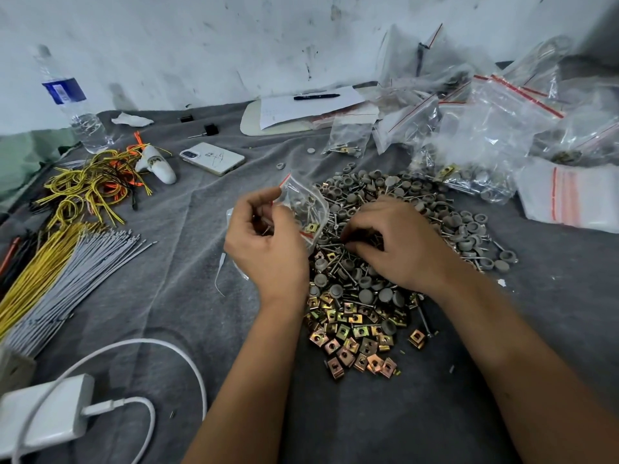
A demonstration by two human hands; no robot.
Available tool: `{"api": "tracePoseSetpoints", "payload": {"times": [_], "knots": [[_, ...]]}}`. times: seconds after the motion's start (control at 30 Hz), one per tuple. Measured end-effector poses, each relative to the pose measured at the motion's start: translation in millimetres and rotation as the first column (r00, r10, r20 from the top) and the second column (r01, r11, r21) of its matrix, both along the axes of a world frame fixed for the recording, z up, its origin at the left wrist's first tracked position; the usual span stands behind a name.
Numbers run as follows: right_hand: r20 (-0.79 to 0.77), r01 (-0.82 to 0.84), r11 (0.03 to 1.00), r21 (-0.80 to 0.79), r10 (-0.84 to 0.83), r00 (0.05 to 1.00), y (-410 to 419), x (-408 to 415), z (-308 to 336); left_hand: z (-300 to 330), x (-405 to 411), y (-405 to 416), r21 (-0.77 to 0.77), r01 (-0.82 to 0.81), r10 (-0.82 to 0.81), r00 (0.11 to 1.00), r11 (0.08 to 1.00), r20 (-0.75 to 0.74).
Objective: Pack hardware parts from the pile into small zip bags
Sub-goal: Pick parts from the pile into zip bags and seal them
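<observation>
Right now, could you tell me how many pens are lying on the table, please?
1: a black pen lies on the white paper at the back of the table, near the wall. Others may be hidden under the bags.

The only view sits on my head and looks forward and down at the grey cloth (187, 229) over the table. It is close: my forearms come in from the bottom edge, my left hand (264, 244) and right hand (398, 244) sit near the middle, over the pile of parts (361, 316). The wide lens bends the edges. At the far side the view reaches the white wall (201, 45); a water bottle (72, 102) stands far left, bags (502, 128) far right.
</observation>
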State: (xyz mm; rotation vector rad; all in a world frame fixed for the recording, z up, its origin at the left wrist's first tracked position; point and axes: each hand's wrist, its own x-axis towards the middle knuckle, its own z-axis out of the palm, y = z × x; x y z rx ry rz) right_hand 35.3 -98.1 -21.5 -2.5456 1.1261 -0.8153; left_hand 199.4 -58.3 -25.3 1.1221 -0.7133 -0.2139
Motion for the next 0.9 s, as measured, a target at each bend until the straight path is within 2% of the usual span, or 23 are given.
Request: {"api": "tracePoseSetpoints", "payload": {"times": [0.4, 0.53, 0.77, 0.9], "knots": [[-0.148, -0.071, 0.99, 0.118, 0.088, 0.985, 3.8, 6.6, 0.7, -1.1, 1.6, 0.1, -0.098, 0.088, -0.098, 0.99, 0.991, -0.105], [-0.134, -0.071, 0.981, 0.179, 0.096, 0.986, 3.2, 3.8, 0.3, -1.7, 1.4, -1.0, -0.083, 0.082, -0.09, 0.991, 0.993, -0.101], [-0.054, -0.092, 0.976, 0.197, 0.105, 0.993, 6.0, 4.0, 1.4, -1.4, 2.2, -2.4, -0.08, 0.063, -0.072, 0.991, 0.995, -0.115], [-0.114, -0.099, 0.976, 0.194, 0.123, 0.986, 4.3, 4.6, -0.7, -1.5, 1.9, -3.3, -0.079, 0.072, -0.081, 0.991, 0.994, -0.109]]}}
